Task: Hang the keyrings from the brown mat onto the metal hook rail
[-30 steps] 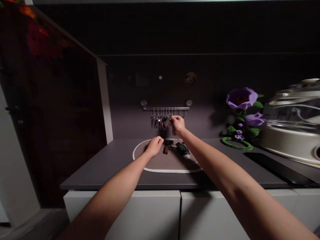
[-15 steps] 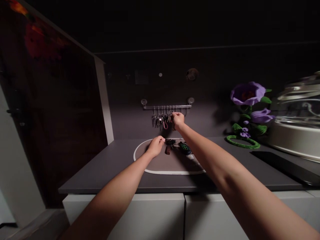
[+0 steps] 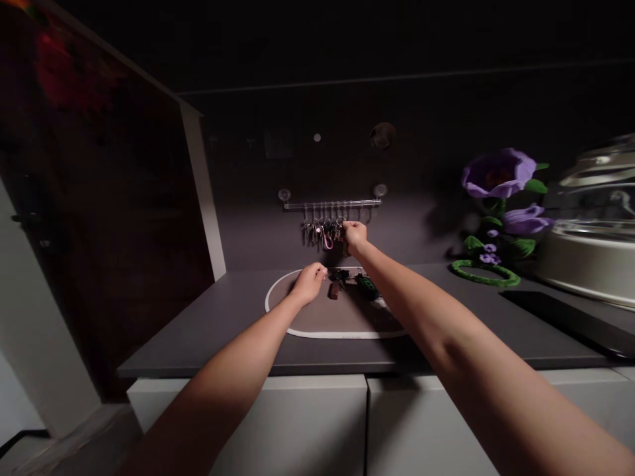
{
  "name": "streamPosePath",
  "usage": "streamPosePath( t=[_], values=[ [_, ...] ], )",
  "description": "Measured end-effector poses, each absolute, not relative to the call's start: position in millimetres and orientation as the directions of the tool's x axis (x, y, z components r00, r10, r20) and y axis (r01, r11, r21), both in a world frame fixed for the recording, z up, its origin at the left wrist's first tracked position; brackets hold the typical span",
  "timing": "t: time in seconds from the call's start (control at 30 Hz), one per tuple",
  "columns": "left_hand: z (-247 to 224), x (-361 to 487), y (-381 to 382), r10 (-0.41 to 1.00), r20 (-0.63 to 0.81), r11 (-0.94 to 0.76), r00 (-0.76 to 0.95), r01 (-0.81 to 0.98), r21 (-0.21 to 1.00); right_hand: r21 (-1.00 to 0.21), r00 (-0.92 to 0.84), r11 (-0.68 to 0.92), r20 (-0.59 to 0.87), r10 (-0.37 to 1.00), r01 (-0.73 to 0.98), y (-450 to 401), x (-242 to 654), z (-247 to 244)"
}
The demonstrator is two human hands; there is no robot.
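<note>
On the dark wall, a clear rail (image 3: 332, 204) with several hooks carries a row of hanging keys (image 3: 317, 230); a pink loop (image 3: 328, 241) dangles among them. My right hand (image 3: 355, 235) is closed at the right end of the row, its fingertips pinching a key ring (image 3: 341, 222) below the rail. Lower down, my left hand (image 3: 310, 281) hovers over or rests on the mat, fingers curled together; whatever is in them is hidden. Just right of it lie a brown key fob (image 3: 335, 290), dark keys (image 3: 340, 275) and a black car key (image 3: 367, 287) with green markings.
A brownish oval mat (image 3: 317, 320) with a white rim lies on the dark counter (image 3: 223, 324). Purple artificial flowers (image 3: 501, 175) stand at right on a green ring (image 3: 486, 272), beside a white domed container (image 3: 585, 264) and a flat black object (image 3: 570, 324). White cabinets (image 3: 297, 416) are below.
The view has tilted and shifted slightly. My right hand stays at the key row, now a little lower against the rail. My left hand has barely moved.
</note>
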State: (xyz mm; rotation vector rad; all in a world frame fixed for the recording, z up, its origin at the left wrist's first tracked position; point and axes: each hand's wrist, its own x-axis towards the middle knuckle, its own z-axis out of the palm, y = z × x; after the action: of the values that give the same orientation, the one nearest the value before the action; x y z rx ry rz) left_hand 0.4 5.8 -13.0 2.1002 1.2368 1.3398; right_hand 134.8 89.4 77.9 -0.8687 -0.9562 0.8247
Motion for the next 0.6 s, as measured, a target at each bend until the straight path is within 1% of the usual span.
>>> streamPosePath(
  t=[0.17, 0.6],
  values=[
    [-14, 0, 7, 0.829, 0.538, -0.539, 0.154, 0.481, 0.692, -0.878, 0.331, 0.42, 0.335, 0.882, -0.231, 89, 136, 74],
    [-17, -1, 10, 0.836, 0.521, -0.536, 0.172, 0.46, 0.708, -0.878, 0.257, 0.42, 0.361, 0.897, -0.23, 86, 141, 65]
  ],
)
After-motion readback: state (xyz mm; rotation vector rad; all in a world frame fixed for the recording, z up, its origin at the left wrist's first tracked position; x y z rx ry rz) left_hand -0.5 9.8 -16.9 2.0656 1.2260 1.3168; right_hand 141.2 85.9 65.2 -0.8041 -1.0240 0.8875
